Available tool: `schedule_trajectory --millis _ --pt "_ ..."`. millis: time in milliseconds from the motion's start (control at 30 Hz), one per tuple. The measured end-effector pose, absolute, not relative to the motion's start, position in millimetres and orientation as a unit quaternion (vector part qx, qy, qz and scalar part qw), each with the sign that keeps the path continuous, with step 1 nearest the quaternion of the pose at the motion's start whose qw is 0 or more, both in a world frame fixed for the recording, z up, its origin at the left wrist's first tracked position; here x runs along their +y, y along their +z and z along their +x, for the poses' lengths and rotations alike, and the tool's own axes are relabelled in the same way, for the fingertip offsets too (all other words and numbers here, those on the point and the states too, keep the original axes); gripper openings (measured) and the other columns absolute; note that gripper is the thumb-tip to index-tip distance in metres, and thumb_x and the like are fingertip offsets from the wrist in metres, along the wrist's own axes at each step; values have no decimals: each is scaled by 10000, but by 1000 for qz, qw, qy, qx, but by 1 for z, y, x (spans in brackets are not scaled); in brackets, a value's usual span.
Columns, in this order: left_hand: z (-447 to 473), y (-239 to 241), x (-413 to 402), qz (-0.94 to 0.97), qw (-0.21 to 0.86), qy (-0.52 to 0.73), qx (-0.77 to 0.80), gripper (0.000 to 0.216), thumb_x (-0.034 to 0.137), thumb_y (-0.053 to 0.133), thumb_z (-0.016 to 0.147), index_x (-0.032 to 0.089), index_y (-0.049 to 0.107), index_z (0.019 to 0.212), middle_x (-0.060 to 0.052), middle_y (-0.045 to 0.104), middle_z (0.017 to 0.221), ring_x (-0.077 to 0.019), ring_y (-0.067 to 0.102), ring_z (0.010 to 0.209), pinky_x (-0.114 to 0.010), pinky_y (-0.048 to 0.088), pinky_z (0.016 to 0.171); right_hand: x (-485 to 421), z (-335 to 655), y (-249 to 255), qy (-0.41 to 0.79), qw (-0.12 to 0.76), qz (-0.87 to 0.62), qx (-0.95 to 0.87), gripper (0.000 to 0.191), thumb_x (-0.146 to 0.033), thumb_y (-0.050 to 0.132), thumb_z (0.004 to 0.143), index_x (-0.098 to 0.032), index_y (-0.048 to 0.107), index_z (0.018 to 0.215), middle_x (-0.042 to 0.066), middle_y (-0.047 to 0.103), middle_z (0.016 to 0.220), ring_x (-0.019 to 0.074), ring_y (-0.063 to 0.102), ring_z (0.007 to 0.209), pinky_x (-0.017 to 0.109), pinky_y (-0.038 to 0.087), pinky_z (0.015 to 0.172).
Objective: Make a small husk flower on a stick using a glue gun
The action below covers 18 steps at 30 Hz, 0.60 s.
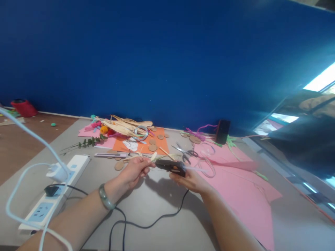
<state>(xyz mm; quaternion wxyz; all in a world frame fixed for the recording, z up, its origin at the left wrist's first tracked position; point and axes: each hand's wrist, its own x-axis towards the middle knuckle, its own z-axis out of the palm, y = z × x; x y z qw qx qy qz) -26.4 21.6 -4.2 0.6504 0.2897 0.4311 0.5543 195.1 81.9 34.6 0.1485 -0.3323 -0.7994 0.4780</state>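
Note:
In the head view my right hand (pixel 192 180) grips a black hot glue gun (pixel 167 165), its nozzle pointing left. A translucent glue stick (pixel 196 168) sticks out of the back of the gun. My left hand (pixel 136 170) pinches a small pale petal-like piece (pixel 154 156) close to the nozzle; whether they touch I cannot tell. Just beyond my hands lie open scissors (pixel 185 151), a thin wooden stick (pixel 166 153) and a box cutter (pixel 111 155). Round wooden slices (pixel 153 147) are scattered around an orange sheet (pixel 119 146).
A white power strip (pixel 78 164) with plugs and cables lies at the left. The gun's black cord (pixel 157 222) loops across the table front. Pink paper (pixel 243 205) covers the right side. Dried strips (pixel 123 126) and an upright phone (pixel 223 131) stand near the blue wall (pixel 162 62).

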Motion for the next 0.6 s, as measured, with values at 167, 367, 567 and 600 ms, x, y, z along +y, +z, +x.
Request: schedule_trajectory --millis 167,367,567,600 --pt "-26 -7 22 278 658 558 423 272 346 753 683 105 627 685 29 498 487 -40 380 415 -164 229 388 79 190 39 446 152 -331 -818 387 -554 566 836 -174 588 904 5 536 654 164 532 613 274 442 550" --pt "-25 -3 21 274 652 569 420 252 301 768 663 112 601 666 18 529 520 -36 388 420 -164 233 388 81 189 39 421 160 -325 -831 342 -514 583 838 -181 584 914 18 544 755 174 531 695 282 453 629" --pt "-22 4 20 276 641 569 435 231 258 760 623 132 568 650 51 481 471 -34 359 407 -165 210 389 83 189 38 408 193 -305 -839 316 -497 598 835 -186 539 824 10 522 738 160 503 683 262 422 607" --pt "-21 4 20 278 638 568 439 232 257 759 618 134 565 650 51 483 471 -36 366 409 -165 212 390 83 190 38 410 194 -307 -837 315 -495 593 839 -188 531 812 8 522 726 157 503 672 261 421 601"
